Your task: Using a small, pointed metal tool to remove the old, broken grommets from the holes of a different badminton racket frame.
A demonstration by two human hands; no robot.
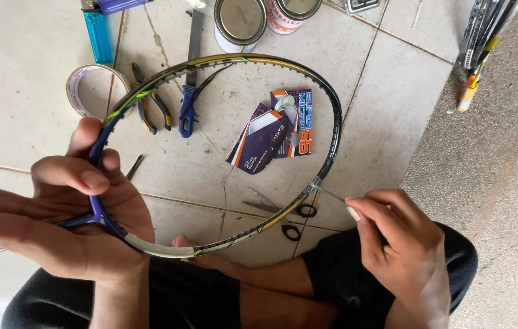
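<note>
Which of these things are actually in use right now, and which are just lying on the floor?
In use:
- badminton racket frame, gripped by left hand
- thin clear string, pinched by right hand

Lying about:
- scissors
- pliers
- string packet
- tape roll
- two tins
- blue lighter

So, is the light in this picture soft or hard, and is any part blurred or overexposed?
Head view: the light is soft and even, with only faint shadows under the racket frame and scissors. The pale floor tiles at the left look washed out. The left hand, nearest the camera, is a little soft. The thin string at the right hand is hard to see.
</note>
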